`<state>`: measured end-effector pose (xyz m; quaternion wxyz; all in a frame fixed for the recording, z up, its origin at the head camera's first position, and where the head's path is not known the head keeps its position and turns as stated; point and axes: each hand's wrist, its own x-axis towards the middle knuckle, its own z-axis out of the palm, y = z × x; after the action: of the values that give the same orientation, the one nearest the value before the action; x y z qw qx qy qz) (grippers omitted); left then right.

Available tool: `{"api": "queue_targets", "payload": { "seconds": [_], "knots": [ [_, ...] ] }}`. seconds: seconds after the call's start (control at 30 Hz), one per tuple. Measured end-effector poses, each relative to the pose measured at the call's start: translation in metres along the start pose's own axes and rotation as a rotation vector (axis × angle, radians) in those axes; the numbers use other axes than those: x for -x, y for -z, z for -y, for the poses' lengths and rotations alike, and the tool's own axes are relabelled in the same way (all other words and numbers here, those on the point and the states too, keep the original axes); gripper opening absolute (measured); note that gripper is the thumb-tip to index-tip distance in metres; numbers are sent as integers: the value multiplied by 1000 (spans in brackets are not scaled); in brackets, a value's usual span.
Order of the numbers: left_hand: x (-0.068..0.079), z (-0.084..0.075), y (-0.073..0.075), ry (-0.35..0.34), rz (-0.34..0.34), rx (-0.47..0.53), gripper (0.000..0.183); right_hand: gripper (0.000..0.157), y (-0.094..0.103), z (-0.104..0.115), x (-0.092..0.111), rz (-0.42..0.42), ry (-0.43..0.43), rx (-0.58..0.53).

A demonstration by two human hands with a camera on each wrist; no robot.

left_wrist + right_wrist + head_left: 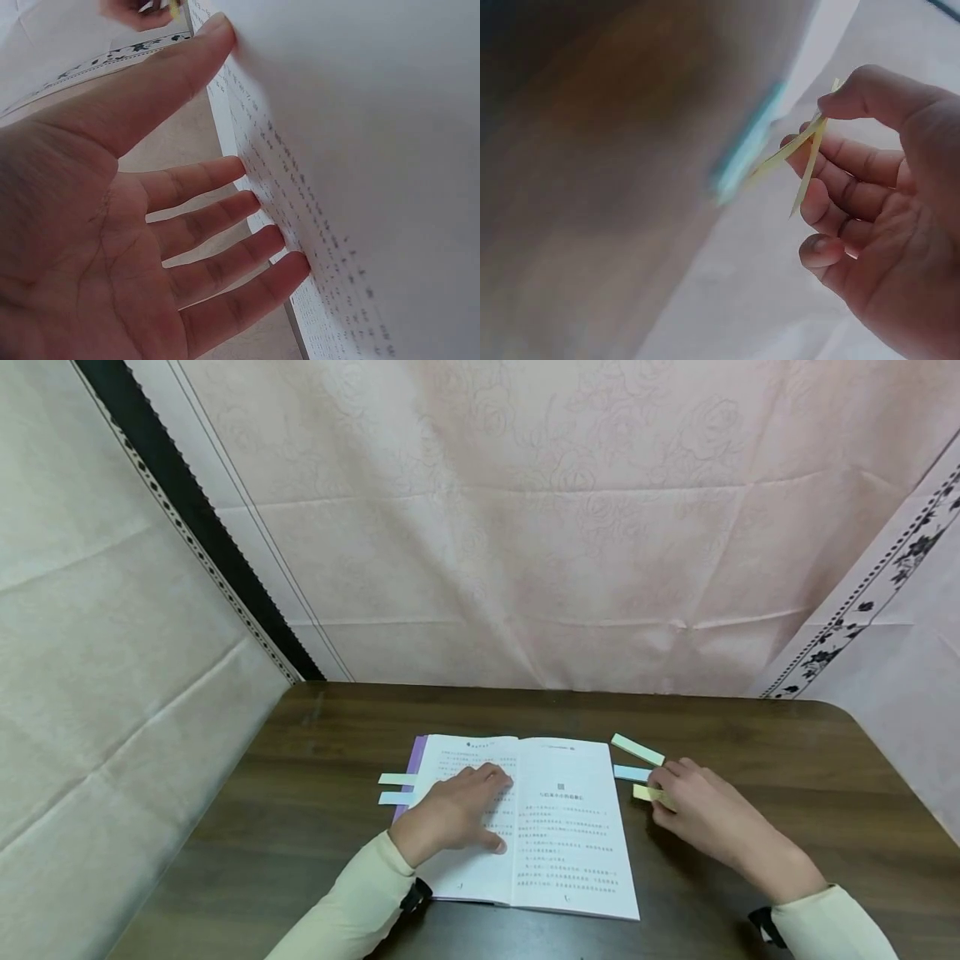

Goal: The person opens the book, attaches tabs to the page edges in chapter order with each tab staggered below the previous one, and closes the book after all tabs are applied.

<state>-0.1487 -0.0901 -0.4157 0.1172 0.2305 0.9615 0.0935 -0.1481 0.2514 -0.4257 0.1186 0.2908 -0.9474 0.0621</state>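
Observation:
An open book (pixel 566 835) with printed pages and a purple cover edge (pixel 415 756) lies on the table. My left hand (pixel 459 810) rests on its left page, fingers spread and fairly straight; the left wrist view shows the fingertips (pixel 274 238) and thumb touching the paper. To the right of the book, my right hand (pixel 705 806) pinches a yellow sticky strip (pixel 647 792) between thumb and fingers. In the right wrist view the yellow strip (pixel 808 169) looks folded or doubled. A blue strip (pixel 630 773) and a pale green strip (pixel 637 749) lie beside that hand, near the page edge.
A pale green tab (pixel 396 779) and a light blue tab (pixel 394 797) stick out past the book's left edge. The dark wooden table (pixel 300 835) has rounded far corners. Pale patterned cloth (pixel 525 543) hangs behind it and on both sides.

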Motion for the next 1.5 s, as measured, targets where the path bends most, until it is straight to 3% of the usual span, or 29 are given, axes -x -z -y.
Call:
{"api": "queue_targets", "payload": {
  "seconds": [0.27, 0.53, 0.73, 1.07, 1.37, 1.5],
  "knots": [
    [0, 1, -1, -8, -7, 10, 86, 20, 17, 65, -25, -89, 101, -27],
    [-5, -1, -2, -9, 7, 18, 86, 16, -5, 105, -45, 4, 155, -14],
    [-7, -5, -3, -15, 14, 10, 85, 16, -18, 110, -47, 39, 127, -19],
    [-7, -6, -1, -41, 14, -23, 83, 16, -22, 108, -48, 71, 113, -53],
    [0, -14, 6, -104, -48, 119, 31, 17, -24, 108, -51, 107, 114, -101],
    [13, -25, 4, -177, -69, 8, 26, 17, -25, 110, -53, 110, 110, -131]
  ]
}}
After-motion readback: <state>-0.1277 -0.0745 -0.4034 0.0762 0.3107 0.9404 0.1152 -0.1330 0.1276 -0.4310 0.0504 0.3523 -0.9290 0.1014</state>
